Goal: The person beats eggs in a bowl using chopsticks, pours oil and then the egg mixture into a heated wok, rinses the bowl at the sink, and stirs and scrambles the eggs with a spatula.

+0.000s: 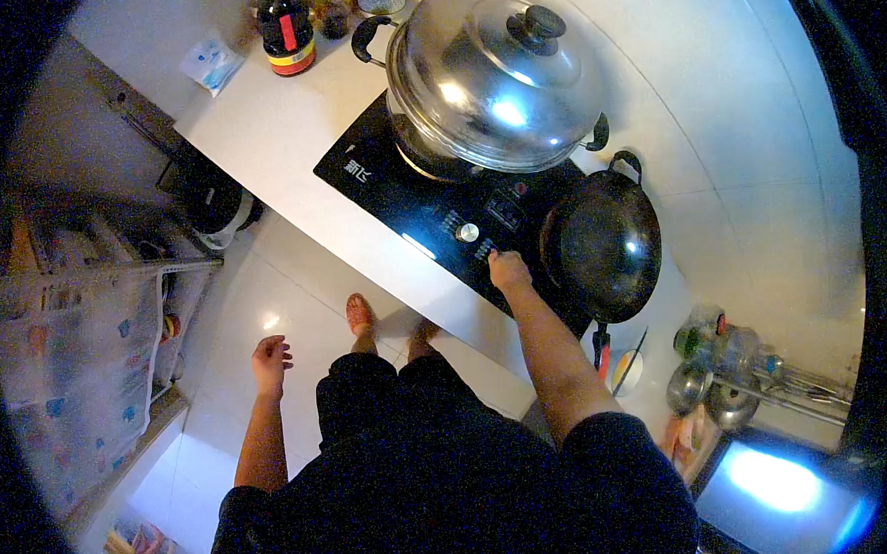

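A black cooktop (432, 214) with a round silver knob (467, 233) lies on the white counter. My right hand (509, 270) is at the cooktop's front part, just right of the knob, one finger at the panel's button marks; it holds nothing I can see. Low over the floor at the left hangs my left hand (270, 354), empty, its fingers loosely curled and apart. A large steel pot with a domed lid (500, 75) stands on the back left of the cooktop. On its right side sits a dark wok (609, 247).
A dark sauce bottle (287, 33) and a small white packet (211, 63) are at the counter's left end. Right of the wok are a pale bowl (627, 373), jars and metal lids (688, 388). A covered shelf (85, 358) stands at the left.
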{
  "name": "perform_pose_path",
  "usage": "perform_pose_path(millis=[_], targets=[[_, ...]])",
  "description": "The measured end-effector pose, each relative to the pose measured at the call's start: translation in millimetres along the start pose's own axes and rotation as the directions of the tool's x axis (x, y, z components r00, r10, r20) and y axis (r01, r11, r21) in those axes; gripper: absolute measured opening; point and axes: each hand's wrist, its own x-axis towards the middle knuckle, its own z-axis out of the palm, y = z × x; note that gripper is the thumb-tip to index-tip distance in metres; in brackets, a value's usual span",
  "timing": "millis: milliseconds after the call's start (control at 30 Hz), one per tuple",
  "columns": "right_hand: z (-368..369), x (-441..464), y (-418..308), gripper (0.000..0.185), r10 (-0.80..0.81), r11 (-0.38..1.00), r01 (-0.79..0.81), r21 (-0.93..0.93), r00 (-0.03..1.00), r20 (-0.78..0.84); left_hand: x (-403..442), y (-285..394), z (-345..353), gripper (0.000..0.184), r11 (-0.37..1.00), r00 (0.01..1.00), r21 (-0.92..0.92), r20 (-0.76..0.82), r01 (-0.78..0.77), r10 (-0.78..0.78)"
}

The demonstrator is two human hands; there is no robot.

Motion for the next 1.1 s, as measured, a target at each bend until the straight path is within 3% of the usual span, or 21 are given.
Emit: perform_pose_path(millis=[67, 100, 167, 267, 567, 867, 1100], targets=[[1.1, -21.1, 24.7, 0.057, -0.001, 0.993, 0.011, -0.119, 0.997, 0.078, -30.5, -10.8, 0.4, 0.017, 0.995, 0.995, -0.015, 0.005, 0.098, -0.098], [-6.2, 40.4, -58.6, 0.053, -0.1, 0.995, 0.1, -0.005, 0.995, -0.006, 49.2, 46.5, -30.3, 0.017, 0.997, 0.996, 0.006, -0.052, -0.075, 0.075], [-5.0, 24.9, -28.7, 0.044, -0.075, 0.996, 0.075, -0.043, 0.997, 0.021, 28.1, 41.4, -6.7, 0.017, 0.997, 0.998, -0.03, -0.005, -0.067, 0.067], [6.5, 31.8, 6.0, 0.037, -0.19, 0.956, 0.185, -0.227, 0.982, 0.001, 28.9, 42.0, 13.5, 0.017, 0.986, 0.984, -0.061, 0.074, -0.157, 0.161], [21.4, 36.8, 3.3, 0.035, -0.211, 0.963, 0.194, -0.188, 0.975, -0.073, 48.6, 66.0, -3.3, 0.017, 0.995, 0.995, 0.012, 0.032, -0.1, 0.099], [7.9, 22.6, -5.5, 0.038, -0.208, 0.949, 0.19, -0.251, 0.977, -0.05, 40.6, 49.2, -2.1, 0.017, 0.997, 0.994, -0.072, 0.095, -0.039, 0.046], [14.2, 28.1, -0.5, 0.037, -0.214, 0.952, 0.185, -0.245, 0.972, -0.097, 44.2, 33.3, -3.5, 0.017, 0.999, 0.996, -0.03, 0.082, -0.033, 0.035]])
